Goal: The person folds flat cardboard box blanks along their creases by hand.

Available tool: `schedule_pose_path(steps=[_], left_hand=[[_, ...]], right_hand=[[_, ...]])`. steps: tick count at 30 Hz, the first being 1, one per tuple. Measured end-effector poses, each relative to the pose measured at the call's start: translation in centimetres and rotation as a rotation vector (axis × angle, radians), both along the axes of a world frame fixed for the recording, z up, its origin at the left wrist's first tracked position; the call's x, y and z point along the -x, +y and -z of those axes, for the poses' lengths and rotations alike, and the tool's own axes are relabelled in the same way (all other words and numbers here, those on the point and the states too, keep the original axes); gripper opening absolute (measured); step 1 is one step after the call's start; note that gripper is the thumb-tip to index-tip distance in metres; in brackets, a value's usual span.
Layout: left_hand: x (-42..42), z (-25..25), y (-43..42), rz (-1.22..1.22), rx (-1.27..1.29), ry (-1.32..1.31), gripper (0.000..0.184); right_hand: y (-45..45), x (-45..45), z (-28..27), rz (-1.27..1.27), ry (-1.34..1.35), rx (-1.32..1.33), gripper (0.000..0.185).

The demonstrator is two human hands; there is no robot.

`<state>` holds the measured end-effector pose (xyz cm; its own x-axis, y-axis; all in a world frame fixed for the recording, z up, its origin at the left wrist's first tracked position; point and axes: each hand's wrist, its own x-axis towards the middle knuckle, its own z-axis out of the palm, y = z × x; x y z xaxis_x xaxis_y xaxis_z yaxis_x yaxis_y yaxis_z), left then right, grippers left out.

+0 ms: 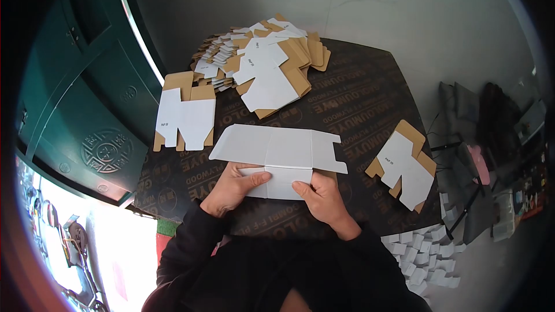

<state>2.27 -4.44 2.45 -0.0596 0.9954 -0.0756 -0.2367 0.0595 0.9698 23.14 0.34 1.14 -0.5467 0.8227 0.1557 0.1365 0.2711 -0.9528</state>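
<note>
Between my two hands is a white cardboard box [289,149], partly folded, its long flap with side tabs spread out away from me. My left hand [238,188] grips its near left part, thumb lying on the white face and fingers hidden underneath. On the near right part, my right hand [321,196] holds it the same way, thumb pressed on the front panel. A flat unfolded box [186,115] lies on the table to the left, and another flat box [402,164] lies to the right.
A heap of flat white-and-brown boxes [269,69] covers the far side of the dark printed plywood table [352,110]. Many small white folded boxes [422,257] lie on the floor at lower right. A green door [87,92] stands at left, a black chair [468,121] at right.
</note>
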Motion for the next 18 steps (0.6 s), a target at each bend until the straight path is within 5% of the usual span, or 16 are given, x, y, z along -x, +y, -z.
schedule_pose_path(steps=[18], left_hand=[[0.5,2.9,-0.8,-0.113,-0.117,-0.063,0.022]], right_hand=[[-1.0,2.2,1.1,0.08,0.014,0.133,0.021]])
